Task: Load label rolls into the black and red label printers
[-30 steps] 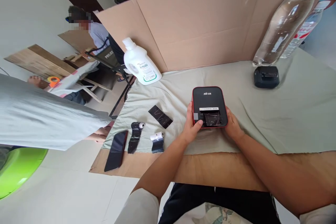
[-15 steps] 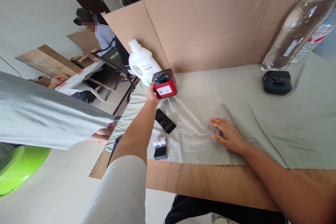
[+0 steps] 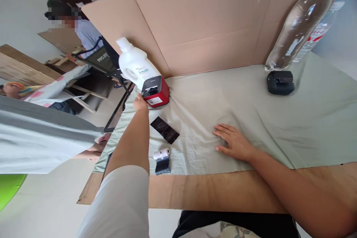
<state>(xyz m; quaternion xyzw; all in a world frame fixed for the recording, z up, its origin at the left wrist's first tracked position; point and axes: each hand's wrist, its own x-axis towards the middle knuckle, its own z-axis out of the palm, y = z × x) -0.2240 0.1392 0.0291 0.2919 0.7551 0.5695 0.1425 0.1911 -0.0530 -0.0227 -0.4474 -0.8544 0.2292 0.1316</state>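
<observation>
My left hand [image 3: 141, 103] reaches to the far left of the cloth-covered table and grips the left side of a small red and black printer [image 3: 162, 93]. Its fingers are partly hidden by the printer's body. A white detergent bottle [image 3: 136, 62] stands right behind the printer. Nearer to me lie a flat black packet [image 3: 164, 130] and a small white paper roll [image 3: 161, 153] with a dark sheet at its front. My right hand [image 3: 232, 142] rests palm down on the cloth, fingers spread, holding nothing.
A cardboard panel [image 3: 212, 26] walls off the back. On the right stand a large water bottle [image 3: 301, 22], a smaller bottle [image 3: 318, 35] and a black device [image 3: 280, 83]. Beyond the left edge are a person in grey [image 3: 41, 134], another seated person [image 3: 87, 33] and a chair [image 3: 102, 59].
My view has shifted, so the table items sit further left. The printer appears lowered onto the cloth beside the detergent bottle, my left hand still at it. My right hand stays flat.
</observation>
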